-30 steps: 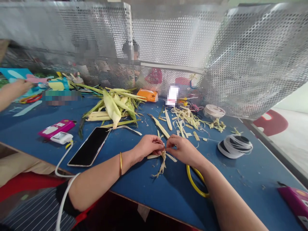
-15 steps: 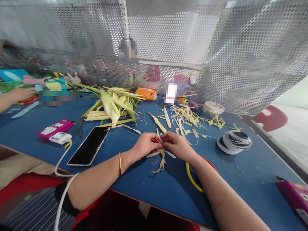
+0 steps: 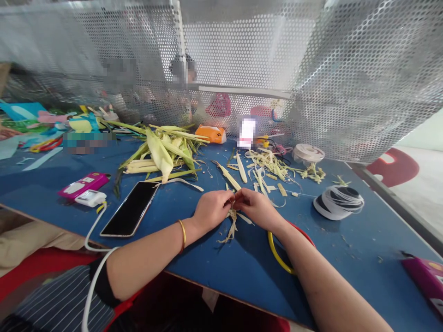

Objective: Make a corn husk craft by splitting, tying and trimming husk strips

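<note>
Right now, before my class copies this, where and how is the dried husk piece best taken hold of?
Probably pinch the dried husk piece at its thicker upper part, coming from the near side. The left hand and right hand crowd its far end, while its near end splays into thin wisps that look easy to tear.
</note>
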Available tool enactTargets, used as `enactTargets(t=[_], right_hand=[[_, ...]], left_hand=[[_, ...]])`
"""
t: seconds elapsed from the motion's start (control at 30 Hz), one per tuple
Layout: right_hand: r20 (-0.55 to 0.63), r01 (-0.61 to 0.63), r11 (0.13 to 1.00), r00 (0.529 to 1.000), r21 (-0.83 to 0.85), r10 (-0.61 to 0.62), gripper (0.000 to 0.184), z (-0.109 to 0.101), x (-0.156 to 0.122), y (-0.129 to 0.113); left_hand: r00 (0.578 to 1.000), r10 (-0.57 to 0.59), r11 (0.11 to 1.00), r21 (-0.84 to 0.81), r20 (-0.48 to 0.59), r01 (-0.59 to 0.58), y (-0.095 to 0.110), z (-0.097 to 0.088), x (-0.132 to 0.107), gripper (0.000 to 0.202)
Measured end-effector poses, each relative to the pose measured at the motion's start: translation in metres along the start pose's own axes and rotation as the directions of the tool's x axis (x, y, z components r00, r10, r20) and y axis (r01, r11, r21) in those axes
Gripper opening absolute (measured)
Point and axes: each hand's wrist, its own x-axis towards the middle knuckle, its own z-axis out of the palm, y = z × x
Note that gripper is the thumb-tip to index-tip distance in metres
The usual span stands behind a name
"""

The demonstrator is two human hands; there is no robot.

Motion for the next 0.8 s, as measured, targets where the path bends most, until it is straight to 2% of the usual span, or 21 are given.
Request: enactTargets(t=[0.13,0.2,0.43,0.63,0.8], right_hand=[[0.044,-0.023,0.993,0.999,0.118,0.018,0.012,0.0,0.002,0.003],[0.046,-0.021,0.993,0.999,0.117,0.016,0.013,0.0,0.003,0.007],[-0.044,0.045,0.997,0.998,-0.054,-0.048,0.024,0.006,0.006,0.012],[-0.097,-0.038,0.999,0.995,0.008,0.039,0.007,0.006,0.007,0.01],[-0.068,-0.074,0.994,0.995,0.084,0.08,0.006,0.002,0.007,0.01]], left_hand=[[0.996,0.087,0.988,0.126,0.012,-0.088,-0.003,0.002,-0.002,0.013],[0.994,0.113,0.984,0.14,0.011,-0.113,-0.004,0.002,-0.002,0.013],[0.992,0.088,0.995,0.058,-0.09,-0.083,-0.002,-0.001,-0.002,0.009],[0.991,0.076,0.997,-0.018,-0.106,-0.079,-0.003,-0.003,-0.001,0.009],[0.995,0.058,0.998,-0.011,-0.087,-0.059,-0.003,-0.006,-0.002,0.008]])
